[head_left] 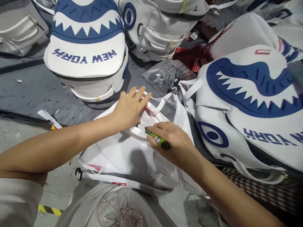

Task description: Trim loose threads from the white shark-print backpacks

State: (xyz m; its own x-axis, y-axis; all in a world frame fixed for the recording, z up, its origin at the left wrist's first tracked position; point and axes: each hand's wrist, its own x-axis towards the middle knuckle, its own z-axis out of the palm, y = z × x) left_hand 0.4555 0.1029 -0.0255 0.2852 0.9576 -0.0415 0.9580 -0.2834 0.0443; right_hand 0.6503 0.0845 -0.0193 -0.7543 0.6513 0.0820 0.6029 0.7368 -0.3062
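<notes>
A white backpack lies in front of me with its dotted mesh back panel facing up. My left hand rests on its top part, fingers stretched out and spread, near a white strap. In my right hand is a short green pen-like tool with a black end, held over the panel beside the top handle. The tool's tip is close to the white fabric; whether it touches cannot be made out. A webbing strap with a black buckle lies at the backpack's lower left.
A finished-looking white and blue backpack stands beyond my left hand. Another leans at the right. More white backpacks are at the back. A clear plastic bag and dark red tags lie on the grey-covered table.
</notes>
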